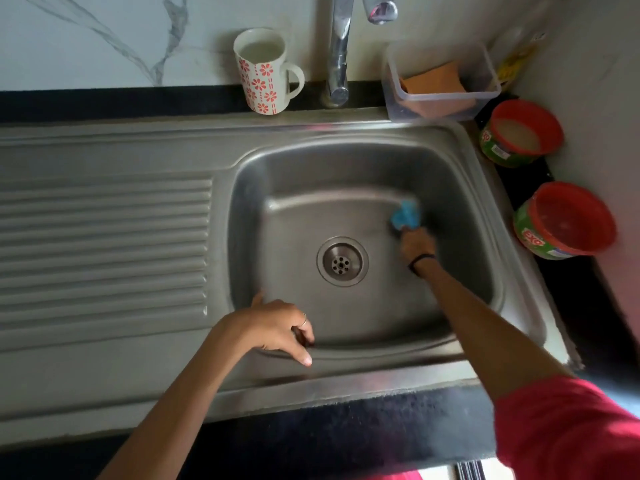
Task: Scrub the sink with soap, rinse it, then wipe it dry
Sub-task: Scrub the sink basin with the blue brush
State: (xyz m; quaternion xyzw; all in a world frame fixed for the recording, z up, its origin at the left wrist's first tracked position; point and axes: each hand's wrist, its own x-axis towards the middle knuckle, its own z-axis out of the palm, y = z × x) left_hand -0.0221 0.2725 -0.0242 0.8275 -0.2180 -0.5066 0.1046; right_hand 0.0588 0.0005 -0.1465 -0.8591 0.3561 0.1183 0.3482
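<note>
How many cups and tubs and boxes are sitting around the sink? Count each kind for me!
Flowered mugs: 1
Red-rimmed green round tubs: 2
Clear plastic boxes: 1, with an orange sponge inside
Total: 4 containers

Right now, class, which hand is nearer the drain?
Right. The right hand scrubs just right of the drain; the left hand rests on the sink's near rim.
</note>
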